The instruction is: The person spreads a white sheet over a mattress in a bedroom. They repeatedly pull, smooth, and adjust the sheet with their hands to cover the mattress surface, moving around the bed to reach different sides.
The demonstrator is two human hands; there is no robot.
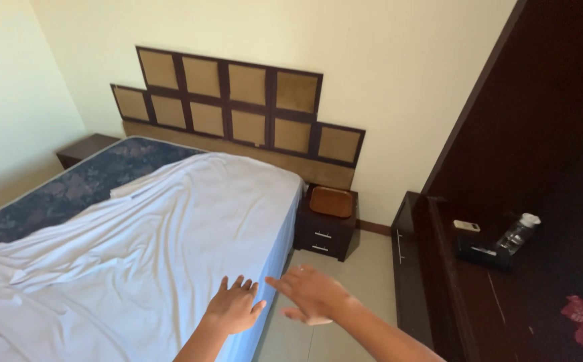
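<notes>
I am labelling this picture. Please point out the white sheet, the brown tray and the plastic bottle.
sheet (164, 228), head view, on its smooth middle part.
tray (331, 201), head view, on its flat centre.
bottle (518, 232), head view, on its clear body.

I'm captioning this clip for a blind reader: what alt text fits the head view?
Two bare hands reach over the near edge of a bed: the left hand lies flat on a rumpled white sheet, the right hand hovers beside it above the tiled floor. Behind stand a panelled headboard and a dark nightstand.
</notes>
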